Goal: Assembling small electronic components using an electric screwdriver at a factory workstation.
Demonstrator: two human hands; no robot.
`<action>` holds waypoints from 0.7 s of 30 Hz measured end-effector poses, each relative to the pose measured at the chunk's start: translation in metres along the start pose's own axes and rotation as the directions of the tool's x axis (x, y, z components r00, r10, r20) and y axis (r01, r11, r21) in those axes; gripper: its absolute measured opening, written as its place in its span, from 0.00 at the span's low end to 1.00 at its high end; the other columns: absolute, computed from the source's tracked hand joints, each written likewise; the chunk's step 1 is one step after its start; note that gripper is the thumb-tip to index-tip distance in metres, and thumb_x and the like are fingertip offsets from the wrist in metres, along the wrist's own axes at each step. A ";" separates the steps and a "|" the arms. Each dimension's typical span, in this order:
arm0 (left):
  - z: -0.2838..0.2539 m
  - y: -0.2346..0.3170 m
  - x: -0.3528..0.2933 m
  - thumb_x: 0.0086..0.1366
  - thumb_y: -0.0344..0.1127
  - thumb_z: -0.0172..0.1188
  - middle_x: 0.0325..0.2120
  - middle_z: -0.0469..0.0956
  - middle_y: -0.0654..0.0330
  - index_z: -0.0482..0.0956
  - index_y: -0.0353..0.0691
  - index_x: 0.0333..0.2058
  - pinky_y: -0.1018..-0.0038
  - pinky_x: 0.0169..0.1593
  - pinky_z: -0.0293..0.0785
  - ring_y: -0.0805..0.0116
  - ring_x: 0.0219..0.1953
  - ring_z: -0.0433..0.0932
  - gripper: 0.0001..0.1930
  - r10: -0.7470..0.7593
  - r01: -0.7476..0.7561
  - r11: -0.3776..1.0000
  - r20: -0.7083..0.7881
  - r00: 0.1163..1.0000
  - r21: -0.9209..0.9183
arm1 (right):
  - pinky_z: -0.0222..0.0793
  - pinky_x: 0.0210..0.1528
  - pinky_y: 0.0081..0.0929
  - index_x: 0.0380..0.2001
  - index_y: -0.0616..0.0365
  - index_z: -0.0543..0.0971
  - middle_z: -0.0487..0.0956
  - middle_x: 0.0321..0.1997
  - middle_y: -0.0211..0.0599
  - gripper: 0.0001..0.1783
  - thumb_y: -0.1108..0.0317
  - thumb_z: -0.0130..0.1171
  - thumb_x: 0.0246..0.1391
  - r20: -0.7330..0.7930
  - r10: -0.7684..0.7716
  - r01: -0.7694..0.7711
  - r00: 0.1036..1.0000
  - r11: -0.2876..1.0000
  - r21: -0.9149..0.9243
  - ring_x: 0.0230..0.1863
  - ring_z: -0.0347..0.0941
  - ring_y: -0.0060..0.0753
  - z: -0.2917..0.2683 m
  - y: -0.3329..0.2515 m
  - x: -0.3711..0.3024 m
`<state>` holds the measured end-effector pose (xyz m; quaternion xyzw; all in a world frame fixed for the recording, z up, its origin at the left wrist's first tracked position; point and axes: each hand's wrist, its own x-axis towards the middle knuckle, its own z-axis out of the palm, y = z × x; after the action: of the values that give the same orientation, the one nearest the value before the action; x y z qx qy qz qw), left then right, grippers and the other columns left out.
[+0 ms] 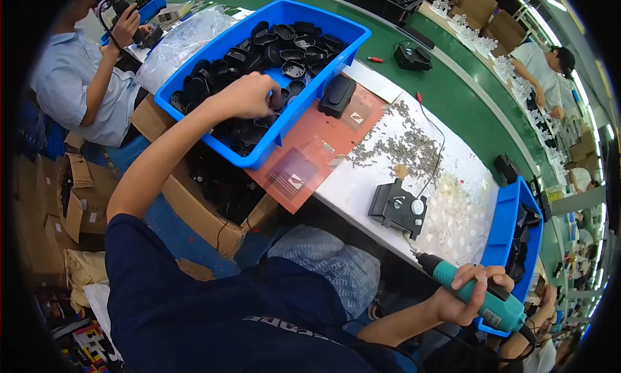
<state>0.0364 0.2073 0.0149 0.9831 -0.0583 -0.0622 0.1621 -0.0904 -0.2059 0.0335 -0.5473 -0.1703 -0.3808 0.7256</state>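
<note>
My left hand (pixel 249 94) reaches down into a blue plastic bin (pixel 262 154) of black oval plastic parts (pixel 294 69), many with small holes. Its fingers are curled among the parts, and what they hold is hidden. In my right hand (pixel 467 295) is a teal electric screwdriver (pixel 495 308), its black nose pointing at the white work surface's near edge. Just beyond the bit stands a black device housing (pixel 391 208) with a white round knob. Beside the bin lies a black oval case (pixel 337 95) on an orange-brown mat (pixel 304 147).
Small screws (pixel 414 147) and small clear pieces (pixel 462 211) are scattered over the white surface (pixel 352 202). A second blue bin (pixel 501 224) with black parts borders it on the right. Co-workers sit left and far right. A cardboard box (pixel 194 211) stands below the first bin.
</note>
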 end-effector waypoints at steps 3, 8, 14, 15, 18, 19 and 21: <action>0.002 -0.004 -0.004 0.46 0.29 0.64 0.20 0.79 0.52 0.83 0.38 0.28 0.68 0.35 0.75 0.59 0.26 0.79 0.08 0.078 -0.077 0.997 -0.060 0.995 0.022 | 0.57 0.15 0.18 0.39 0.60 0.62 0.64 0.29 0.38 0.14 0.76 0.50 0.47 0.056 0.010 -0.011 0.998 1.000 0.026 0.12 0.61 0.23 0.004 0.001 -0.002; 0.006 -0.004 0.005 0.47 0.29 0.63 0.22 0.79 0.48 0.83 0.36 0.28 0.68 0.33 0.75 0.52 0.25 0.78 0.08 0.281 -0.267 0.952 -0.082 0.956 0.149 | 0.57 0.18 0.19 0.40 0.60 0.63 0.64 0.31 0.38 0.15 0.78 0.49 0.48 0.103 0.035 -0.043 0.994 0.996 0.072 0.14 0.61 0.24 -0.003 0.005 -0.007; -0.023 0.011 -0.017 0.53 0.25 0.61 0.28 0.81 0.51 0.82 0.31 0.34 0.75 0.36 0.75 0.65 0.28 0.80 0.08 0.162 -0.165 0.986 -0.431 0.887 0.031 | 0.60 0.13 0.21 0.39 0.61 0.61 0.65 0.28 0.43 0.17 0.79 0.50 0.44 -0.073 0.054 -0.044 0.996 0.991 0.126 0.10 0.59 0.27 -0.005 -0.002 -0.005; -0.025 0.034 -0.020 0.54 0.25 0.62 0.28 0.82 0.54 0.82 0.32 0.34 0.76 0.36 0.75 0.69 0.29 0.80 0.08 0.110 -0.224 0.958 -0.488 0.866 -0.181 | 0.61 0.14 0.21 0.39 0.62 0.61 0.65 0.28 0.43 0.17 0.79 0.50 0.44 -0.071 0.046 -0.037 0.996 0.992 0.123 0.10 0.59 0.27 -0.009 -0.002 -0.004; -0.012 0.131 -0.027 0.54 0.26 0.64 0.29 0.83 0.59 0.83 0.33 0.33 0.79 0.34 0.74 0.76 0.30 0.80 0.07 0.111 -0.373 0.703 -0.425 0.898 -0.605 | 0.62 0.14 0.21 0.39 0.63 0.62 0.65 0.28 0.43 0.16 0.80 0.49 0.44 -0.118 0.026 -0.013 0.993 0.993 0.117 0.11 0.60 0.27 -0.021 -0.003 -0.004; -0.001 0.162 -0.026 0.54 0.26 0.64 0.28 0.83 0.58 0.83 0.33 0.34 0.79 0.34 0.74 0.75 0.30 0.80 0.07 0.250 -0.428 0.719 -0.371 0.894 -0.548 | 0.58 0.19 0.21 0.40 0.60 0.64 0.67 0.31 0.40 0.14 0.78 0.48 0.48 -0.010 0.018 -0.017 1.000 0.996 0.093 0.13 0.62 0.25 -0.029 -0.005 -0.004; 0.031 0.214 -0.018 0.52 0.26 0.64 0.25 0.82 0.56 0.83 0.34 0.31 0.78 0.32 0.74 0.72 0.26 0.80 0.06 0.507 -0.607 0.654 -0.334 0.794 -0.451 | 0.59 0.18 0.21 0.40 0.60 0.64 0.67 0.31 0.40 0.14 0.79 0.49 0.47 -0.002 0.025 -0.024 1.000 0.997 0.075 0.13 0.62 0.25 -0.037 -0.007 -0.009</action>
<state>-0.0055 -0.0010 0.0568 0.8320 -0.3234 0.0654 0.4460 -0.1077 -0.2378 0.0193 -0.5213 -0.1768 -0.3658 0.7505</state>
